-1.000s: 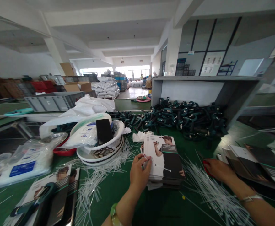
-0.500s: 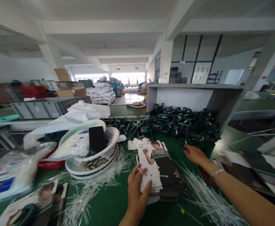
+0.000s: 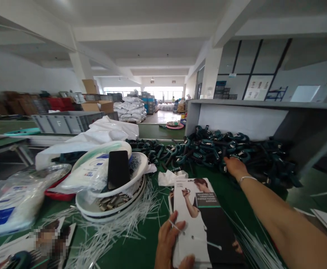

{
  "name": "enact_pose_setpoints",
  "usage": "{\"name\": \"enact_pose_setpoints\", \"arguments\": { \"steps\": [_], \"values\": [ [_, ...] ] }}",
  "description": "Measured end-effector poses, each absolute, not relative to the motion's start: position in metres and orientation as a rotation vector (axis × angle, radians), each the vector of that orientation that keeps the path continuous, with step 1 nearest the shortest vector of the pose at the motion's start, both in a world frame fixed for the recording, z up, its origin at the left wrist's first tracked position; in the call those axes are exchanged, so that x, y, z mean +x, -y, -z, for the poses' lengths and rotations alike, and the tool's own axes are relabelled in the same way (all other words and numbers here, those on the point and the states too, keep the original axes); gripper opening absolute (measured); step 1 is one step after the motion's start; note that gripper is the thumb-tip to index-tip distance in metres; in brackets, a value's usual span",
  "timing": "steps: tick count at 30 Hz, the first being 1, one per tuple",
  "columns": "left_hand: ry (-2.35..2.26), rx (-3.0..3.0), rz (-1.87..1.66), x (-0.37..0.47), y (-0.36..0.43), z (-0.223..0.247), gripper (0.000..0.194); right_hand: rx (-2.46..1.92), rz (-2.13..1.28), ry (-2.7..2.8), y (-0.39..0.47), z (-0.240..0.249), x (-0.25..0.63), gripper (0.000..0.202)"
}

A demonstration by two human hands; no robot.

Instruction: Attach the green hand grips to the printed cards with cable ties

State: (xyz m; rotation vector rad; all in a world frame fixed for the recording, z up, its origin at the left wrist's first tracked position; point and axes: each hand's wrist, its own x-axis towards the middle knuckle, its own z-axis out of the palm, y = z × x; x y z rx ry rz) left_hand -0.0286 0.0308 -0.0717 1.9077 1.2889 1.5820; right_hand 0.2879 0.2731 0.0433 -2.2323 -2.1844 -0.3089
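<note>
My left hand (image 3: 171, 241) lies at the left edge of a stack of printed cards (image 3: 199, 224), fingers apart, with a thin white tie across the fingers. Another white tie lies on the top card. My right hand (image 3: 234, 167) reaches to the near edge of a heap of dark green hand grips (image 3: 216, 147); its fingertips meet the heap, and what they hold, if anything, is too small to tell. Loose white ties (image 3: 253, 239) lie under my right forearm, and more ties (image 3: 115, 231) spread left of the cards.
A grey crate (image 3: 264, 106) stands on its side behind the heap. On the left are stacked white bowls (image 3: 82, 203) with metal parts, a black phone (image 3: 118, 170), plastic bags (image 3: 9, 209) and more cards (image 3: 48, 243). Crumpled white paper (image 3: 170, 178) lies behind the stack.
My right hand has moved forward from the bare green table to the heap of grips. My left hand remains at the card stack. The view has shifted to the right.
</note>
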Motion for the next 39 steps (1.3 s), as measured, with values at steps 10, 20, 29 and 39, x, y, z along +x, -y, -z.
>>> {"name": "enact_pose_setpoints", "arguments": {
  "steps": [10,20,29,39],
  "values": [
    [-1.184,1.933,-1.472,-0.033,-0.022,0.055,0.048,-2.243,0.386,2.169,-0.178,-0.046,0.268,0.042],
    [-1.166,1.960,-1.319,-0.040,-0.018,0.050,0.047,-2.135,0.160,2.345,-0.127,-0.025,0.251,0.037],
    [-1.168,1.953,-1.375,-0.036,-0.016,0.044,0.046,-2.231,-0.062,2.411,-0.102,-0.023,0.283,0.039],
    [-1.192,1.932,-1.477,-0.032,-0.014,0.048,0.042,-2.515,-0.046,2.141,-0.087,-0.009,0.261,0.024]
  ]
}}
